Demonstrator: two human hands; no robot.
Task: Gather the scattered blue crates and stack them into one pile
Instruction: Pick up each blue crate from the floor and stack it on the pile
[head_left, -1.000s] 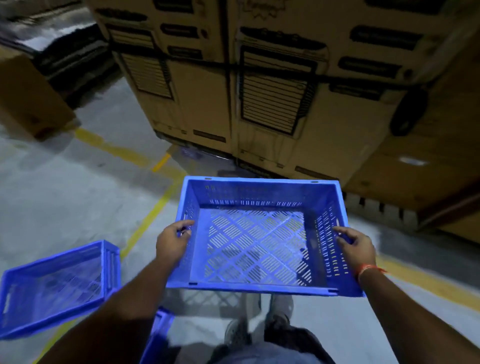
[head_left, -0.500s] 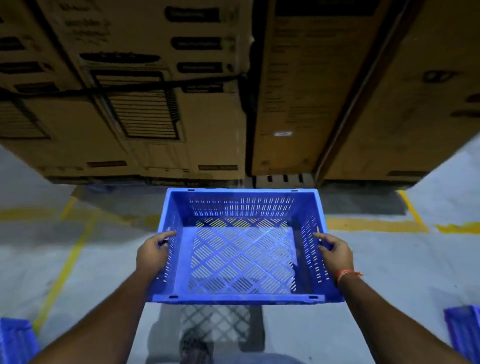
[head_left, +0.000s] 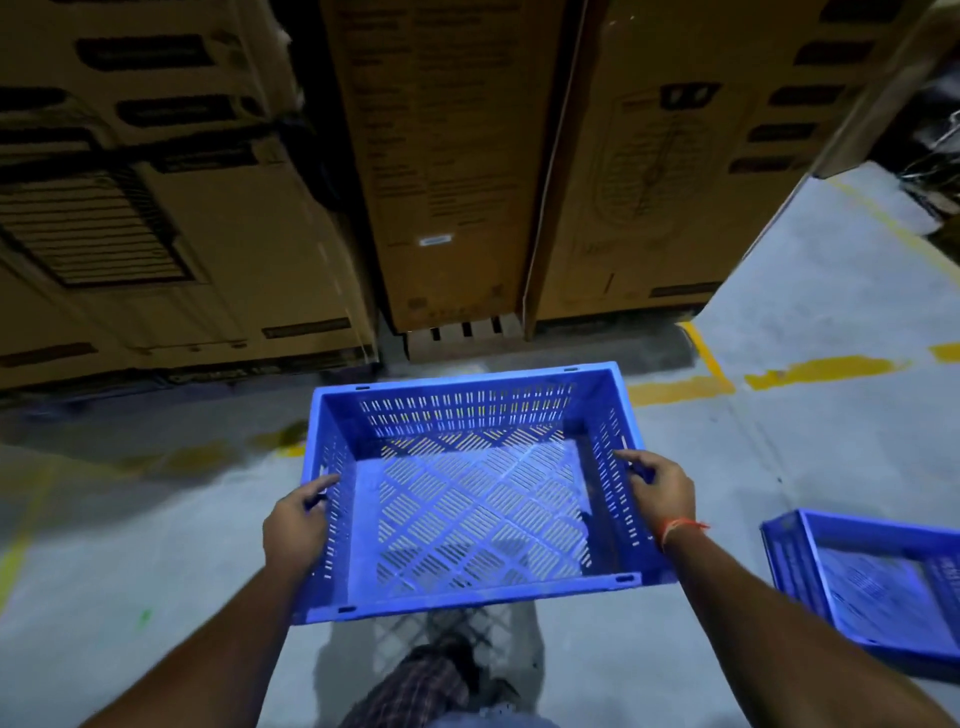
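held crate (head_left: 467, 499) centre | second crate (head_left: 878, 587) right, on floor (head_left: 130, 545) | cartons (head_left: 447, 156) behind

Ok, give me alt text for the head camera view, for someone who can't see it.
A person's left hand and right hand grip the sides of an empty blue crate held above a grey floor. A second blue crate sits at the right, with tall cardboard boxes ahead.
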